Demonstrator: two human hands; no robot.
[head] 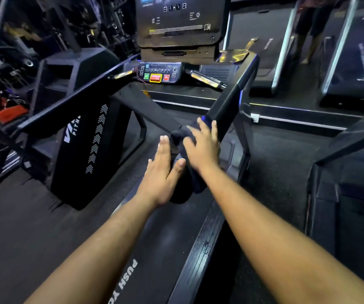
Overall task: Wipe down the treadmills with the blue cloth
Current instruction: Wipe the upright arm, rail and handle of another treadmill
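A dark blue cloth (180, 137) is draped over the near end of the treadmill's right handrail (229, 102) and hangs down below it. My right hand (202, 147) lies on top of the cloth with its fingers spread, pressing it onto the rail. My left hand (164, 172) is just left of the hanging cloth, fingers straight and together, its thumb touching the fabric. The treadmill's control panel (159, 73) with red and green buttons sits ahead, below the black console screen (176, 18). The belt (154, 249) runs under my arms.
The left handrail (71, 102) and a black side panel (84, 150) with arrow marks stand to my left. More treadmills (352, 73) fill the right and back. A person's legs (308, 40) show at the far right. Gym gear and a red item (5, 110) lie at left.
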